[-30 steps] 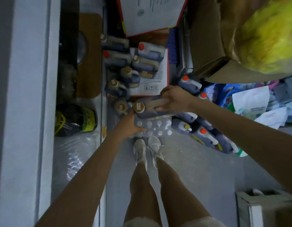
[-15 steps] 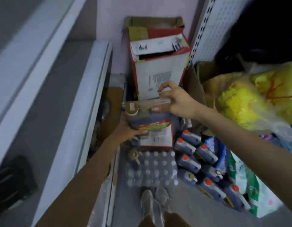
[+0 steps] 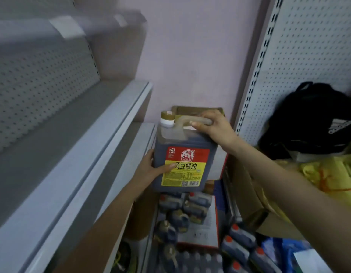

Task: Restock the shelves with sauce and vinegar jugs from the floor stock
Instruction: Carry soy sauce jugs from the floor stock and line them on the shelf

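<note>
The right hand (image 3: 214, 127) grips the jug (image 3: 182, 154) by its handle. The left hand (image 3: 151, 168) clasps its side, beside the shelf (image 3: 96, 138).

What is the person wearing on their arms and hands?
Nothing that shows. The left hand and right hand have no gloves, rings or watch. The left forearm and right forearm are bare too, with no sleeve in view.
</note>
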